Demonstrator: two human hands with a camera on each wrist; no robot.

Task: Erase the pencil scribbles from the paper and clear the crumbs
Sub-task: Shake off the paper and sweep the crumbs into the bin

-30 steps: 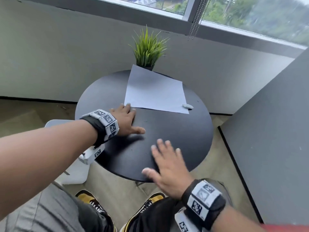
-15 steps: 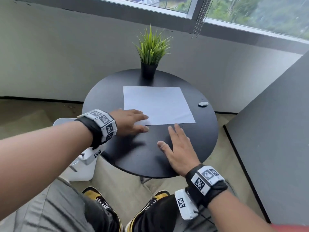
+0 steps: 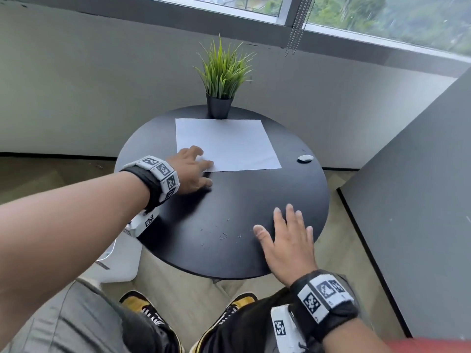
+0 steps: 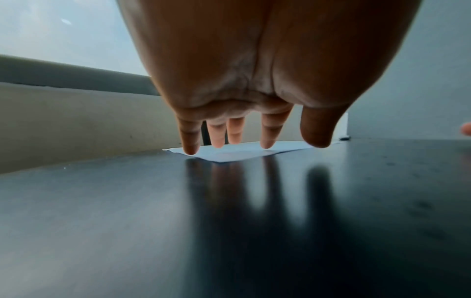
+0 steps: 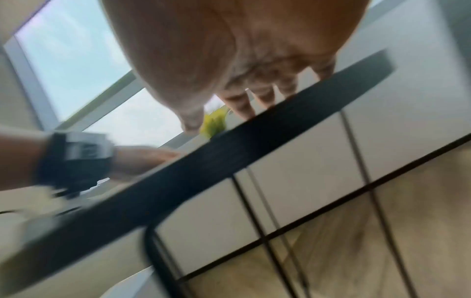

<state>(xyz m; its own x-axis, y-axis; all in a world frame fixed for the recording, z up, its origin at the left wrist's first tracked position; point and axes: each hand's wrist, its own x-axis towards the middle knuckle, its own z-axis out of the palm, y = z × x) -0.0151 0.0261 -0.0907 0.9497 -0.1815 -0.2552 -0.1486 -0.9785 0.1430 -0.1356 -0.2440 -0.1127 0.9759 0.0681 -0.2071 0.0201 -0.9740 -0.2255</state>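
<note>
A white sheet of paper [image 3: 226, 145] lies flat on the far half of the round black table [image 3: 254, 189]; no scribbles show on it. My left hand [image 3: 193, 165] rests open with straight fingertips [image 4: 219, 141] on the sheet's near left corner [image 4: 237, 154]. My right hand [image 3: 288, 238] lies flat and open on the table's near right part, fingers spread. Small dark eraser crumbs [image 3: 223, 235] are scattered on the tabletop just left of the right thumb. A white eraser [image 3: 305, 158] lies to the right of the paper.
A potted green plant [image 3: 221, 80] stands at the table's far edge, touching the paper's far side. A grey panel [image 3: 418, 200] stands to the right of the table. A white stool [image 3: 119, 258] sits below left. My knees and shoes are under the near edge.
The paper was turned square and now lies flat by the plant. My right hand drew back from near the sheet to the table's near right edge. The left hand stayed on the paper's corner.
</note>
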